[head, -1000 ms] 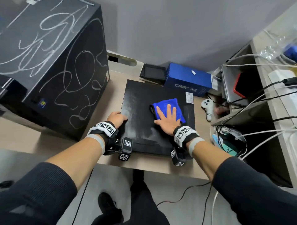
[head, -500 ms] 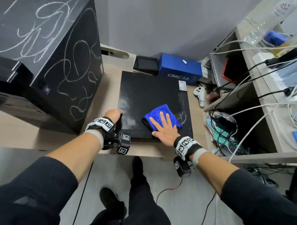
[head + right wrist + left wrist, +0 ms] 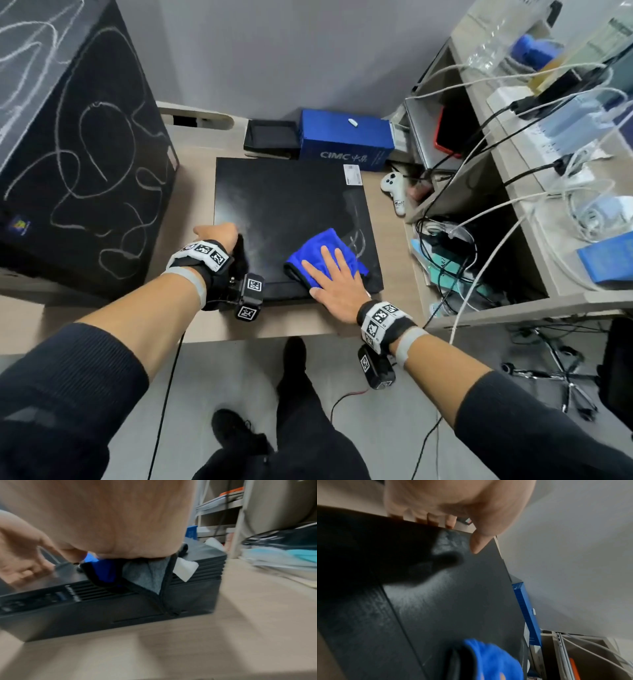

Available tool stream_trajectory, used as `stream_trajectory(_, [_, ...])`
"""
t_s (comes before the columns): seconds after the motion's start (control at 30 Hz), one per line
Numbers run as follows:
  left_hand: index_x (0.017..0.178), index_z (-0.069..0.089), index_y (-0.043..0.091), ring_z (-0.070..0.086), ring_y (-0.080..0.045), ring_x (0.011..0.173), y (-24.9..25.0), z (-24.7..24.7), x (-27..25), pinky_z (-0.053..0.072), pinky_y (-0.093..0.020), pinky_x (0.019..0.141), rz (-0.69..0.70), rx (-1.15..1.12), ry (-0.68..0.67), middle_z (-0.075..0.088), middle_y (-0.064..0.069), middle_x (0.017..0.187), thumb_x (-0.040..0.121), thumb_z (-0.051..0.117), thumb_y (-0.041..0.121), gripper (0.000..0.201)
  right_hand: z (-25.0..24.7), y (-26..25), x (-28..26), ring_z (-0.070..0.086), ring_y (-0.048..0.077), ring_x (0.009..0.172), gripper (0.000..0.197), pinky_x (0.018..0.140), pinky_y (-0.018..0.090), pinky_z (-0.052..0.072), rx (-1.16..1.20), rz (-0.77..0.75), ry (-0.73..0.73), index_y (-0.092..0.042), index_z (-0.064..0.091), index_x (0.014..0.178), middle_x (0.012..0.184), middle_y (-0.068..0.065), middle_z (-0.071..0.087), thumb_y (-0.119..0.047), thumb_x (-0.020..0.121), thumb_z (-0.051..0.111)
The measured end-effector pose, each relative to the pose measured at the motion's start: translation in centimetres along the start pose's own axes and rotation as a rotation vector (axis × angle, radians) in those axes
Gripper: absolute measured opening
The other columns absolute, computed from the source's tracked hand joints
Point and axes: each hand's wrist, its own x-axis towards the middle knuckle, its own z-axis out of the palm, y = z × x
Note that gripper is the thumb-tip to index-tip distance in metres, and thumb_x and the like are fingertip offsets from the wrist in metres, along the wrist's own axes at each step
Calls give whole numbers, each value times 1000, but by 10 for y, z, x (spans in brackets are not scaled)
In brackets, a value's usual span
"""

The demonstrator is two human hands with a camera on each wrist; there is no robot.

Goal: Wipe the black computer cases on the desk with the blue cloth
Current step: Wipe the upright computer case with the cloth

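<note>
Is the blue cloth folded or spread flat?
Folded: under the right hand the blue cloth is doubled, its layers showing at the flat case's front edge.

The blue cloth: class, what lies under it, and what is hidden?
The blue cloth lies on the flat black computer case, pressed by the right hand. Any chalk marks beneath the cloth are covered.

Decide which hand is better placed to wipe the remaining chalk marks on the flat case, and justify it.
The right hand: it already presses the blue cloth beside the chalk marks, while the left hand steadies the flat case.
</note>
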Motion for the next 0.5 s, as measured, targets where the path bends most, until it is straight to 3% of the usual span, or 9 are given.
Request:
stream_trajectory(0.13, [140, 28, 8, 51, -43, 122, 16, -11, -52, 41, -52, 107, -49, 3, -5, 50, -20, 134, 65, 74, 43, 95, -2, 40, -19, -34, 18, 143, 62, 117, 60, -6, 87, 136, -5, -56, -4, 148, 158, -10, -30, -50, 99, 33])
stream_trajectory(0.23, [139, 23, 19, 53, -43, 117, 21, -6, -59, 42, -56, 103, -61, -28, -7, 52, -20, 131, 43, 76, 53, 115, -9, 51, -5, -35, 20, 143, 63, 117, 61, -1, 75, 162, 0, -56, -5, 147, 158, -10, -31, -54, 97, 33])
stream_trajectory(0.27, [142, 22, 20, 50, -43, 121, 22, -7, -64, 41, -56, 105, -65, -33, -4, 49, -19, 135, 43, 78, 54, 118, -17, 53, 7, -34, 21, 143, 64, 116, 62, 0, 78, 172, 8, -56, -5, 148, 158, -9, -31, -55, 97, 33])
stream_trajectory(0.37, [149, 23, 17, 38, -40, 136, 23, -7, -69, 32, -52, 113, -60, 19, 32, 36, -15, 150, 68, 80, 48, 104, -47, 62, 57, -33, 24, 144, 65, 117, 61, -1, 82, 180, 37, -53, -4, 149, 158, -5, -30, -57, 97, 35])
stream_trajectory(0.5, [150, 22, 18, 36, -37, 138, 21, -1, -65, 32, -52, 114, -41, 22, 60, 30, -11, 151, 63, 82, 47, 110, -96, 63, 127, -31, 29, 144, 65, 115, 58, -6, 146, 190, 71, -50, -1, 151, 160, -3, -28, -57, 98, 36])
